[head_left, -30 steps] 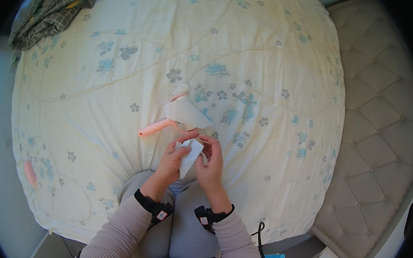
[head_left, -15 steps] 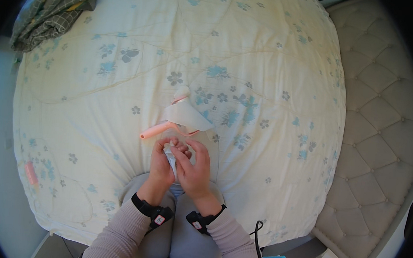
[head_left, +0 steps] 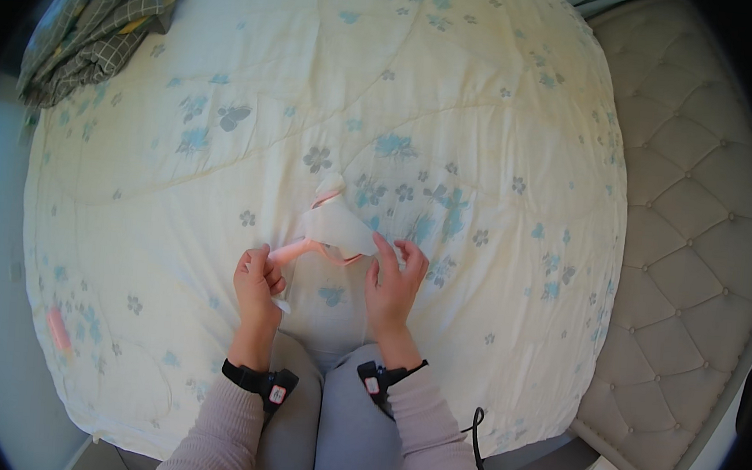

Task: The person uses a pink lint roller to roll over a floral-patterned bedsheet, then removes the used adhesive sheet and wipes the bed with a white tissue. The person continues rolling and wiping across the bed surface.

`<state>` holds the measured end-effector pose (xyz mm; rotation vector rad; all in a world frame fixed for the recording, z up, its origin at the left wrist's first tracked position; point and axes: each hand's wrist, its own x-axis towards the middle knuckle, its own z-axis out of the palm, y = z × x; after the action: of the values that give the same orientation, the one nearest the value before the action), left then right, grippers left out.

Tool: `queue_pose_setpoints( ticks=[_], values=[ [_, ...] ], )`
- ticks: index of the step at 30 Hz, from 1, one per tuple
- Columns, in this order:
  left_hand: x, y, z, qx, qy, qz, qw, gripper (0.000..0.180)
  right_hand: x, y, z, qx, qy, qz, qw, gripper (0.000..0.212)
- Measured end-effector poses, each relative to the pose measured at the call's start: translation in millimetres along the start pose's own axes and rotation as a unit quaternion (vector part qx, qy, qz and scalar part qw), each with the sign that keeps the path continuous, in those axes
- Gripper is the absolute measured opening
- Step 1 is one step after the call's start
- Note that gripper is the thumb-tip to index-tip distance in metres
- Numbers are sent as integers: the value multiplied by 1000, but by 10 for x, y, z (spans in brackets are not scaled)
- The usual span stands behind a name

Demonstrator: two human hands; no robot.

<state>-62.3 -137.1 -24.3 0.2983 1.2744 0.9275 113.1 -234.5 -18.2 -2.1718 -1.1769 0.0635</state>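
- A pale floral quilt (head_left: pixel 221 179) is spread across a bed, seen from above, and the person's knees in grey trousers (head_left: pixel 328 390) are pressed against its near edge.
- The left hand (head_left: pixel 257 286) is held curled over the quilt, and a small scrap of white material (head_left: pixel 280 303) is pinched at its fingertips; the grip itself is mostly hidden by the knuckles (so how tightly it is closed cannot be told).
- The right hand (head_left: pixel 393 280) is laid flat and open on the quilt, fingers spread and pointed away from the body, with nothing held in it.
- A small white garment with pink trim (head_left: pixel 337 225) is seen lying on the quilt just beyond both hands, between them; a pink edge (head_left: pixel 291 250) of it is stretched toward the left hand, nearly touching its fingers.
- Dark straps (head_left: pixel 259 379) are worn on both wrists, over mauve sleeves (head_left: pixel 210 438).
- A grey checked cloth (head_left: pixel 101 19) is bunched at the far left corner of the bed, well apart from the hands.
- A padded, buttoned headboard (head_left: pixel 692 260) is seen along the right side.
- A small pink object (head_left: pixel 57 331) is lying at the quilt's left edge.
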Motion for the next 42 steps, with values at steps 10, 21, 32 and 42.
queue_pose_setpoints(
  ticks=[10,21,32,42],
  values=[
    [485,632,438,128,-45,76,988,20,1235,747,296,121,31,220,968,19],
    [2083,212,2708,563,-136,521,627,19,2707,1991,374,-31,174,198,964,28],
    [2445,-43,2722,586,-173,575,544,9,2586,2168,281,-52,147,157,975,21],
    [2513,-99,2725,624,-168,559,519,7,2576,2115,113,-182,98,-61,976,54]
  ],
)
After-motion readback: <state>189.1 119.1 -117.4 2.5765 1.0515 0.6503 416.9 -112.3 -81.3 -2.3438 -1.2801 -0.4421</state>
